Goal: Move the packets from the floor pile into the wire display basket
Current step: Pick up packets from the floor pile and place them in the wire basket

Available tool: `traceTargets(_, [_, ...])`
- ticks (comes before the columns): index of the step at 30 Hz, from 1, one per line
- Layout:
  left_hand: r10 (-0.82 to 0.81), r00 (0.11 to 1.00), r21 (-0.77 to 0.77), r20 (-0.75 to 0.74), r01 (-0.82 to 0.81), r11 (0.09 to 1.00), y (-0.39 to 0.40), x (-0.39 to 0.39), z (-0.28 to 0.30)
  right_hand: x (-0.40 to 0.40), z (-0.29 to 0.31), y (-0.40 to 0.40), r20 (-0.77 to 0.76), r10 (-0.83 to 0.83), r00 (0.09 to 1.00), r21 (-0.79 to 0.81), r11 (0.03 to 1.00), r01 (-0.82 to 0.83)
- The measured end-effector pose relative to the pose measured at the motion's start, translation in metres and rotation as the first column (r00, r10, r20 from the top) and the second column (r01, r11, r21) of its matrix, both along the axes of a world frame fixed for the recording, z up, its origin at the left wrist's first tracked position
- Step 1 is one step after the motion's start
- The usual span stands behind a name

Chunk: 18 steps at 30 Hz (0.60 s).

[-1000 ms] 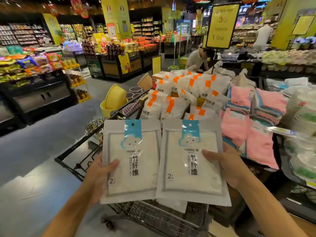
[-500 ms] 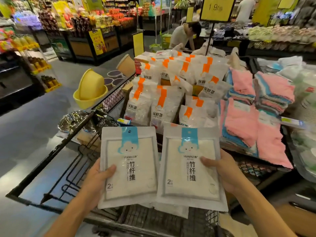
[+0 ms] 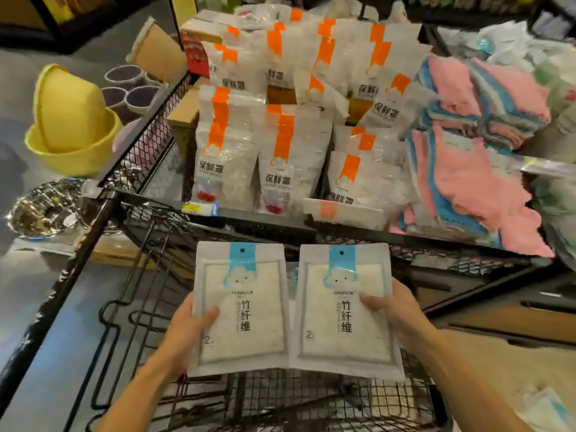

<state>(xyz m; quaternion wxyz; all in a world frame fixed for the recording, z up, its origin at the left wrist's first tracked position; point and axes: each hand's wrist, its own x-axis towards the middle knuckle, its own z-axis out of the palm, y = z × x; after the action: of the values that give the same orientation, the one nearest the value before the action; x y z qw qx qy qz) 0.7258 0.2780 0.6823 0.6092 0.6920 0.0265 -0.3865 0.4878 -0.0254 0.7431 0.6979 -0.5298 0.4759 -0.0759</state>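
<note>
Down at the bottom of the view, the basket (image 3: 311, 403) shows its wire mesh floor directly below both hands. The left hand (image 3: 184, 335) grips the left packet (image 3: 241, 310) by its outer edge, thumb laid across the front and the other fingers hidden behind it. The right hand (image 3: 396, 313) mirrors that on the right packet (image 3: 344, 313), thumb on the face and the remaining fingers out of sight behind. The two packets sit side by side, inner edges touching or just overlapping, faces up toward the camera, long axes running away from the person with the blue header strips at the far end. Here is what matters: both packets hang above the basket's open top, so the way in looks to be straight down, and neither hand is clearly nearer the mesh. Whether more packets lie stacked behind these two, I cannot tell. Just beyond, the black frame (image 3: 218, 213) of the display crosses the view. Farther on stand the orange-striped bags (image 3: 280, 157), with pink cloths (image 3: 467, 188) to their right. Off to the far left, yellow basins (image 3: 71, 126) rest on the floor.
</note>
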Motion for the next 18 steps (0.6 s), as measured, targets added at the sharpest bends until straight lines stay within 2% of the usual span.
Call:
traceTargets(6, [-0.037,0.998,0.109,-0.047,0.041,0.993,-0.01,0.026,-0.076,0.031,-0.056,-0.008,-0.148,-0.011,0.989,0.024,1.0,0.015])
traceTargets(12, [-0.045,0.997,0.194,-0.056,0.055,0.98,-0.023,0.04,-0.125,0.062,-0.117,-0.016,-0.254,0.03,0.967,0.042,0.999,-0.02])
traceTargets(15, [-0.033,0.999,0.281,0.031,0.023,0.959,-0.028,0.041,-0.133,0.073,-0.142,-0.013,-0.29,0.053,0.956,0.039,0.998,-0.044])
traceTargets(18, [-0.07,0.977,0.397,0.202,-0.016,0.918,-0.034,0.034,-0.132,0.079,-0.16,-0.005,-0.335,0.051,0.941,-0.024,0.998,-0.063])
